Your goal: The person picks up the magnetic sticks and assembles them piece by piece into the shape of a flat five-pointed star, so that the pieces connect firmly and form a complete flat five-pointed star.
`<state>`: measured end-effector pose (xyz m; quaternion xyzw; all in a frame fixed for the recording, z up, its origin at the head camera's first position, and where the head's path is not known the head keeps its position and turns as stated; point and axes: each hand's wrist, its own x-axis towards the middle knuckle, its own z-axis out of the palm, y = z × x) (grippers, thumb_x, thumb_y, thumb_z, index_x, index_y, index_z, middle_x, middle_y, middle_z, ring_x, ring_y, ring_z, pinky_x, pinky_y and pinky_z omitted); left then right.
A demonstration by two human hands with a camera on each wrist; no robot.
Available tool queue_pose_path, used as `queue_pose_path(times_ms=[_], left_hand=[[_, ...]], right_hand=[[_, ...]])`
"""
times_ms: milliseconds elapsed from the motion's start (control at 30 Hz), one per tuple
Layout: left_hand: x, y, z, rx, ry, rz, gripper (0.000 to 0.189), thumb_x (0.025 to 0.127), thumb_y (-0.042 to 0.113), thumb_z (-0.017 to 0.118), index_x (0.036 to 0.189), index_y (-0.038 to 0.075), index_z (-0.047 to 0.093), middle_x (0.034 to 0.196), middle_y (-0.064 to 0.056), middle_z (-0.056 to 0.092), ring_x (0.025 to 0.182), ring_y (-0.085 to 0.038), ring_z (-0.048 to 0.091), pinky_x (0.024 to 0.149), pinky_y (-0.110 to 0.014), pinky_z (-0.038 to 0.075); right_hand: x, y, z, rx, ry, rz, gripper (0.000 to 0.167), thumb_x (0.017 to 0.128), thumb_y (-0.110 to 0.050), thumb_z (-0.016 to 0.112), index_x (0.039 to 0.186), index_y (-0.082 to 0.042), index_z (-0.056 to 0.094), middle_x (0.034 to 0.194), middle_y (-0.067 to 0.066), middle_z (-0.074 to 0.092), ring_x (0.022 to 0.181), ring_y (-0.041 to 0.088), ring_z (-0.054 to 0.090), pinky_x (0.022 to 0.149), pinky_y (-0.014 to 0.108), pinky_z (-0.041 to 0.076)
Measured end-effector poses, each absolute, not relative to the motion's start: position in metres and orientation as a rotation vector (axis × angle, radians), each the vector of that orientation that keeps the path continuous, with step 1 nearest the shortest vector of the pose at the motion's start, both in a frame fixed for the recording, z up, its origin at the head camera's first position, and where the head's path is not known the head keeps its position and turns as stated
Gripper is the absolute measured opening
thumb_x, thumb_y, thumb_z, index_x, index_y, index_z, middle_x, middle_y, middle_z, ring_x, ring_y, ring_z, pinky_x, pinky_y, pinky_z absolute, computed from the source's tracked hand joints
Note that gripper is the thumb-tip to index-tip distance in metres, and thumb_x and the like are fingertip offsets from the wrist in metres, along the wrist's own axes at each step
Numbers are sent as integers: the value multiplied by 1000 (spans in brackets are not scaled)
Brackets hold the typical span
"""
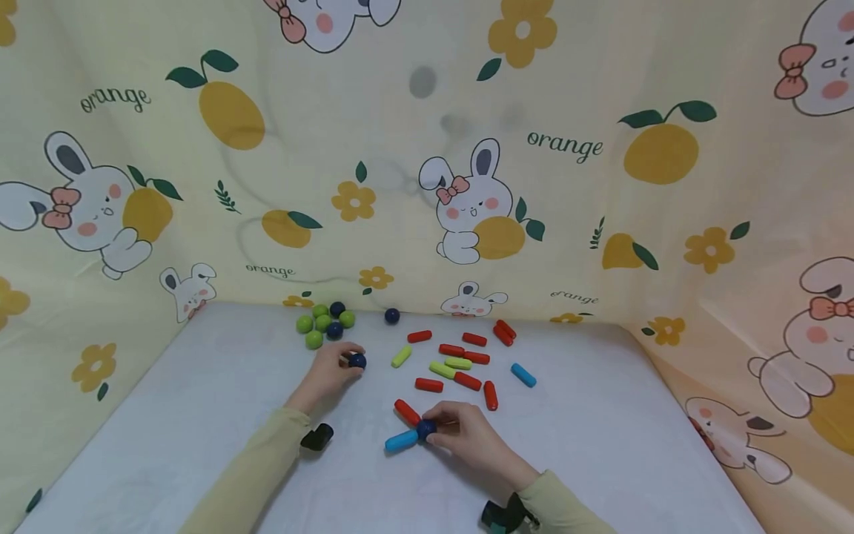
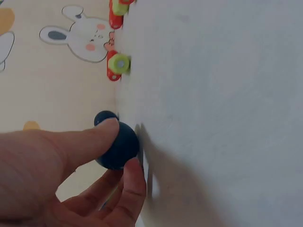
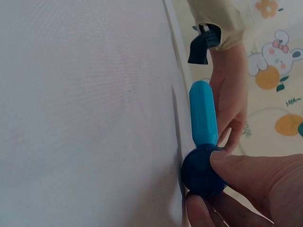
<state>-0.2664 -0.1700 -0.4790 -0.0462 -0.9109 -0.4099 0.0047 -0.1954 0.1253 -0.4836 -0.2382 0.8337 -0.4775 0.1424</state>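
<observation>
Between thumb and fingers, my left hand (image 1: 328, 372) pinches a dark blue ball (image 1: 358, 362), just in front of the cluster of balls. The left wrist view shows that ball (image 2: 121, 147) close up, low over the white surface. Nearer the front, my right hand (image 1: 467, 436) grips another dark blue ball (image 1: 426, 429). A red rod (image 1: 407, 411) and a blue rod (image 1: 401, 441) run out from this ball in a V shape. In the right wrist view the blue rod (image 3: 203, 113) joins the ball directly; the red one is out of sight there.
Green balls (image 1: 304, 324) and two dark blue balls (image 1: 334, 330) cluster at the back left. One more dark blue ball (image 1: 392, 316) lies apart. Several red rods (image 1: 429, 385), a few yellow-green rods (image 1: 401, 356) and a blue rod (image 1: 523, 374) lie scattered right of centre. A patterned cloth (image 1: 387, 245) hangs behind.
</observation>
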Motion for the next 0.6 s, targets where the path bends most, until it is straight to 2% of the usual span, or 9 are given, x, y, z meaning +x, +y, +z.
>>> queue_pose_path(times_ms=[133, 367, 600], left_hand=[[-260, -165, -480, -154, -2877, -1269, 33, 85, 9, 72, 117, 11, 65, 107, -9, 62, 91, -22, 56, 81, -39, 50], [-244, -151, -479, -158, -2884, -1363, 31, 87, 16, 72, 117, 15, 66, 107, -4, 63, 88, -18, 58, 81, -35, 51], [-228, -136, -478, -259, -2882, -1486, 30, 88, 19, 71, 116, 13, 64, 104, -4, 64, 87, -17, 59, 78, -35, 52]], right_hand=[[-197, 126, -484, -676, 2402, -1380, 29, 87, -10, 71, 114, -16, 67, 104, -8, 64, 93, 12, 61, 84, 26, 52], [-199, 126, -484, -651, 2407, -1387, 29, 86, -11, 72, 114, -16, 67, 104, -8, 64, 93, 12, 62, 84, 27, 52], [-199, 125, -484, -648, 2390, -1401, 29, 86, -11, 72, 115, -15, 67, 104, -7, 64, 94, 13, 62, 85, 27, 52]])
